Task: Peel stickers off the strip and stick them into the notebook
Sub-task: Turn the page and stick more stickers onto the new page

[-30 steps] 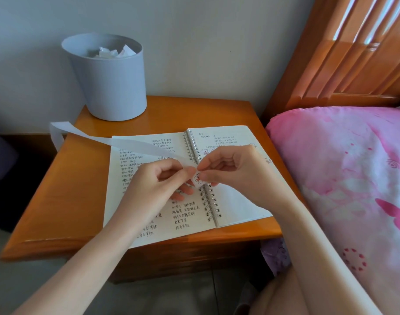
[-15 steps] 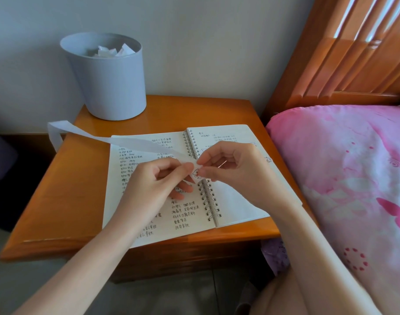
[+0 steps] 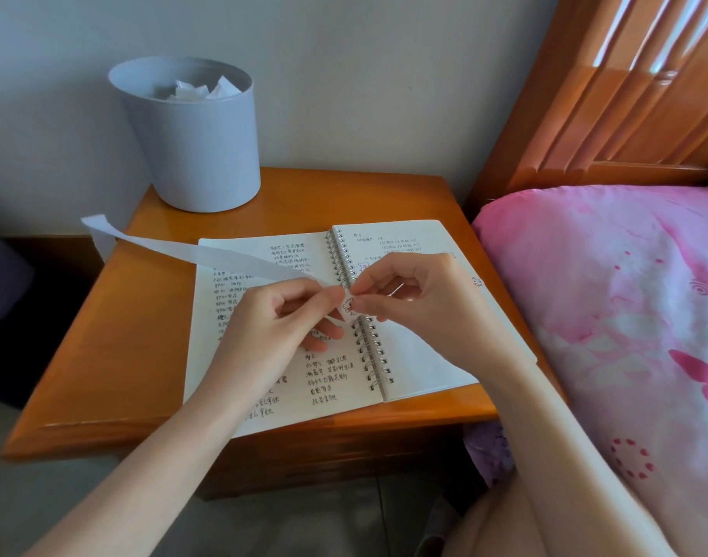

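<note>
Orange-brown wooden surface (image 3: 115, 335) w/ a pale grey-blue bin (image 3: 191, 154) upright at its back-left corner, close to the wall (image 3: 364, 74); crumpled white paper (image 3: 199, 91) inside, just below the rim. Right of the surface: bed w/ pink patterned cover (image 3: 625, 295), slatted wooden headboard (image 3: 625, 94) behind it. Grey floor (image 3: 43, 496) in front.

Your room is bright with soft daylight. The shiny orange wooden bench (image 3: 135, 347) glints in front. Your picture edges bend.
</note>
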`<action>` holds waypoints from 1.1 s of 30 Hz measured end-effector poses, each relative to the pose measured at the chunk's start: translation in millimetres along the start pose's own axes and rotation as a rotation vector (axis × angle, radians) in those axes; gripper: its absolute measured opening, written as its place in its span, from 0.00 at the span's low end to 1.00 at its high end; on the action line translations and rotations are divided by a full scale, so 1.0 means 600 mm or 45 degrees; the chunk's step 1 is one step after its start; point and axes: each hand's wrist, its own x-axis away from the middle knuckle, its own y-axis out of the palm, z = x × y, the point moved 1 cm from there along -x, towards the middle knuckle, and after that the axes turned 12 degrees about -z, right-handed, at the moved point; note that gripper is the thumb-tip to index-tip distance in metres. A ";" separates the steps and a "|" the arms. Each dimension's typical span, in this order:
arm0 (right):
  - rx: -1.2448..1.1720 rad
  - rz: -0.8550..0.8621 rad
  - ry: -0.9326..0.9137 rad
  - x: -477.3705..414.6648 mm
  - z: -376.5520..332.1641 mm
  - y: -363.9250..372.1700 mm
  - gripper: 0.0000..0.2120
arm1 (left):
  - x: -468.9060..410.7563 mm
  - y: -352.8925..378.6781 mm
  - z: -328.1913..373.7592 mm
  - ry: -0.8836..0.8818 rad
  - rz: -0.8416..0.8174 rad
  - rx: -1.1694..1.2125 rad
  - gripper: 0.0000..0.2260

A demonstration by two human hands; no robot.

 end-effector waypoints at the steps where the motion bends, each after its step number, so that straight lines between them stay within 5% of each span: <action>1: 0.007 0.002 -0.002 -0.001 0.000 0.000 0.04 | 0.000 0.000 -0.001 -0.001 -0.001 -0.005 0.06; 33: 0.046 -0.021 0.029 0.007 -0.006 -0.017 0.03 | -0.001 0.002 -0.001 -0.068 0.046 -0.015 0.08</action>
